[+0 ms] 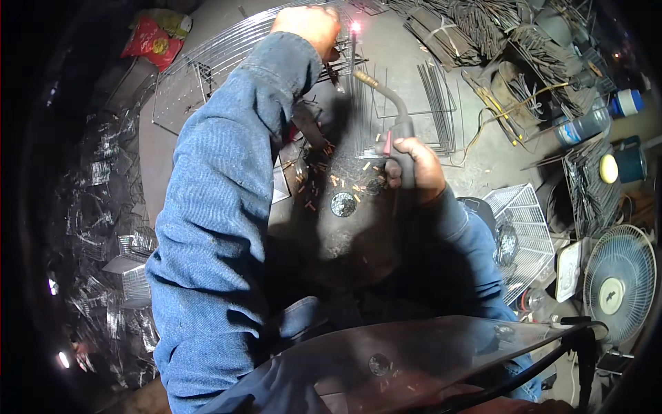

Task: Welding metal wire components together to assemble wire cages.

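Note:
My right hand is wrapped round the grey handle of a welding torch, its thumb by the red trigger. The torch's bent neck ends in a brass-coloured nozzle that points up and left. Beyond the nozzle a bright pinkish-white spark glows at the top of a thin upright rod. Just left of the spark, my left hand is closed at the edge of a wire rack. What its fingers hold is hidden; a dark tool end shows below them.
Bent wire frames lie right of the torch. Cigarette butts or short stubs litter the surface near a round metal lid. Wire bundles, a water bottle, a white wire basket and a fan stand rightward. A clear visor crosses the bottom.

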The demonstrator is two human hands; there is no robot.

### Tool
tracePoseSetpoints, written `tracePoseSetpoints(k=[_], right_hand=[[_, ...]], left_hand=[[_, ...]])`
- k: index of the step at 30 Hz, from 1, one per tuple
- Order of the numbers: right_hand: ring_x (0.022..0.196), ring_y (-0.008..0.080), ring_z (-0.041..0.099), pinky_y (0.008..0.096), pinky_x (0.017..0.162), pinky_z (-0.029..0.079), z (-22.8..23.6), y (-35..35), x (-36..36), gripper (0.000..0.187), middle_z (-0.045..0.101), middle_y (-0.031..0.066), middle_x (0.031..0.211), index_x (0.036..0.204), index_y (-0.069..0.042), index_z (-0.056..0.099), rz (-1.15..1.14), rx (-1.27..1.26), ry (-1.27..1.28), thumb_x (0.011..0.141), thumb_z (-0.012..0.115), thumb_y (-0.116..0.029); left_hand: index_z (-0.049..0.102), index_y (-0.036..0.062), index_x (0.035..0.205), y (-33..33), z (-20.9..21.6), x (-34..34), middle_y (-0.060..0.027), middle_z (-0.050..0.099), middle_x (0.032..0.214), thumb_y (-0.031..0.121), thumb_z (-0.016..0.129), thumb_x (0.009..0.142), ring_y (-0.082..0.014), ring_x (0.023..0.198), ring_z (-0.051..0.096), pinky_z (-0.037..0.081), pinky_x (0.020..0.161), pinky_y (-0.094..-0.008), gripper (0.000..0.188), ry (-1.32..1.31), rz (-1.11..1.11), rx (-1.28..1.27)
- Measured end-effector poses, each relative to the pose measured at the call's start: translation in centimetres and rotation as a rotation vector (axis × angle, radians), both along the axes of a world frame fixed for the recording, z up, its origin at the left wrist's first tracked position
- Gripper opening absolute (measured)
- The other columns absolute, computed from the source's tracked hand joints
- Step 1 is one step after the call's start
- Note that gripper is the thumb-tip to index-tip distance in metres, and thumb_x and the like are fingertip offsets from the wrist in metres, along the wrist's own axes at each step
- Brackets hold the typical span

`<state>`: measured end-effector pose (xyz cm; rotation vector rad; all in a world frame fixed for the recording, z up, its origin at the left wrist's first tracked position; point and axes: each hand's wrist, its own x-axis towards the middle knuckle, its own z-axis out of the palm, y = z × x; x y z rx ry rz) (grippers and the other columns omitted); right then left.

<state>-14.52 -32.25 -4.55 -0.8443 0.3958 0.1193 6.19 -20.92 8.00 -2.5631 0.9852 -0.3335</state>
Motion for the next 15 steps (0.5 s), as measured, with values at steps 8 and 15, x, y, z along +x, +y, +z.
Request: tracePoseSetpoints(k=[8, 15], right_hand=[[0.054, 0.0108, 0.047, 0.0241, 0.048, 0.04, -0.3, 0.2, -0.9, 0.026, 0.058, 0.0061, 0.076, 0.098, -0.001, 0.056, -0.006, 0.029, -0.017, 0.081, 0.049, -0.02], [0.051, 0.0094, 0.046, 0.0247, 0.042, 0.04, 0.4, 0.6, -0.6, 0.035, 0.056, 0.0083, 0.084, 0.112, 0.004, 0.048, -0.029, 0.042, -0.067, 0.085, 0.046, -0.019]], left_hand=[[0.048, 0.0031, 0.115, 0.2, -0.5, -0.4, -0.017, 0.06, 0.103, 0.037, 0.072, 0.072, -0.0321, 0.095, 0.061, 0.049, 0.08, -0.0404, 0.06, -0.016, -0.001, 0.001], [0.051, 0.0056, 0.114, 1.1, -1.9, 3.5, -0.0189, 0.062, 0.101, 0.018, 0.051, 0.085, -0.0322, 0.089, 0.064, 0.051, 0.074, -0.0433, 0.031, -0.193, -0.082, 0.041]])
